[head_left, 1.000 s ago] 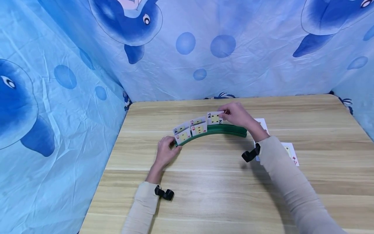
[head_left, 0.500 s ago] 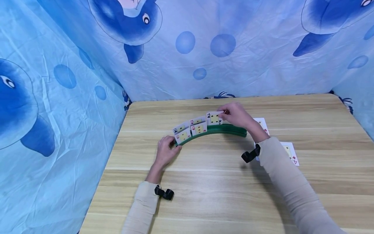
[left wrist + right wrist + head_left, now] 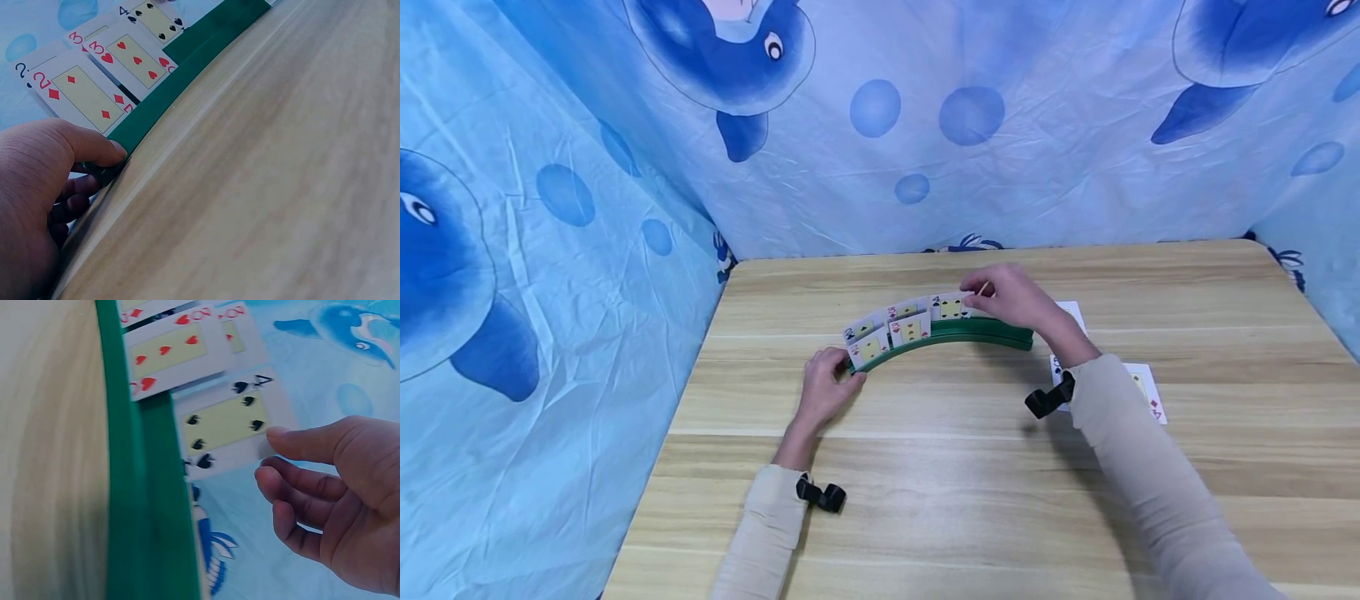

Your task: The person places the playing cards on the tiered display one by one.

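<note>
A curved green card holder [image 3: 981, 331] lies on the table with playing cards upright in two rows. My left hand [image 3: 826, 387] grips its left end, thumb [image 3: 112, 153] on the front and fingers curled behind. Next to that hand in the front row are the two of diamonds [image 3: 81, 94] and the three of hearts [image 3: 134, 59]. Behind them, a black two [image 3: 865, 323] and a red three [image 3: 908, 308] are partly covered. My right hand [image 3: 1009, 293] pinches the four of spades [image 3: 225, 422] by its outer edge, its lower edge at the rear slot beside the threes.
More cards lie flat on the table right of the holder, among them a four of diamonds [image 3: 1152, 404], partly hidden by the right sleeve [image 3: 1127, 433]. A blue whale-print cloth [image 3: 925, 183] hangs behind the table [image 3: 925, 500].
The four of spades has moved down a little into the rear row, with the right hand's fingers still at it. The right wrist has shifted slightly right. The left hand stays put.
</note>
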Tool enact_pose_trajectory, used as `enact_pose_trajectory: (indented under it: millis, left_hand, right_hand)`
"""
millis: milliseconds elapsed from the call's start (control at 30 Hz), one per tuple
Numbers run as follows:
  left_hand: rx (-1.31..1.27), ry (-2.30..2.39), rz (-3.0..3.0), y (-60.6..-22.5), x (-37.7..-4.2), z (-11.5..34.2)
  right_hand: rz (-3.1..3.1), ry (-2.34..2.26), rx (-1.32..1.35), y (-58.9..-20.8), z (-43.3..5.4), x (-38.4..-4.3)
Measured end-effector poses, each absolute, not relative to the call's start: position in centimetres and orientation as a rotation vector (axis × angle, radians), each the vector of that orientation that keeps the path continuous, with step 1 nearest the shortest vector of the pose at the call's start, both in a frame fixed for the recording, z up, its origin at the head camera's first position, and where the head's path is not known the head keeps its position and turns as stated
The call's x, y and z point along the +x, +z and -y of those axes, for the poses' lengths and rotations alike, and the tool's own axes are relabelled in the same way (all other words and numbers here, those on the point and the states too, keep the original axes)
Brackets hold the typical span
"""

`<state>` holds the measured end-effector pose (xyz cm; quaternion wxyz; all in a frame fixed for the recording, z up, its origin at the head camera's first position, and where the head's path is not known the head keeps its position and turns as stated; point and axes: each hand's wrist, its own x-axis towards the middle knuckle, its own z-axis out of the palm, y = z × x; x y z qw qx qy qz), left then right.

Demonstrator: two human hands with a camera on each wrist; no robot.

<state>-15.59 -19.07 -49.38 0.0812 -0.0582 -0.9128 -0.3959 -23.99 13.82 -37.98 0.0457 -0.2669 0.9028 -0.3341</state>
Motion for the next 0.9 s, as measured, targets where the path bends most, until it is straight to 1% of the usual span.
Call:
enact_pose_trajectory:
  millis: [333,500,700,900]
  left_hand:
    - [-0.169,-1.18,2.734,-49.4,-15.7,19.0]
    - [-0.165,-1.178,2.737,-49.5,-15.6,19.1]
    - [-0.168,-1.18,2.731,-49.4,-15.7,19.0]
    - [-0.164,-1.175,2.729,-49.4,-15.7,19.0]
  right_hand:
    - [-2.854,-1.006,-0.758,-35.1,-16.9,-22.2]
    - [-2.91,-1.002,-0.695,-34.2,-18.6,-21.3]
    - [-2.918,-0.999,-0.637,-34.4,-20.7,-20.4]
    - [-2.916,-0.971,-0.572,-35.7,-22.9,-19.4]
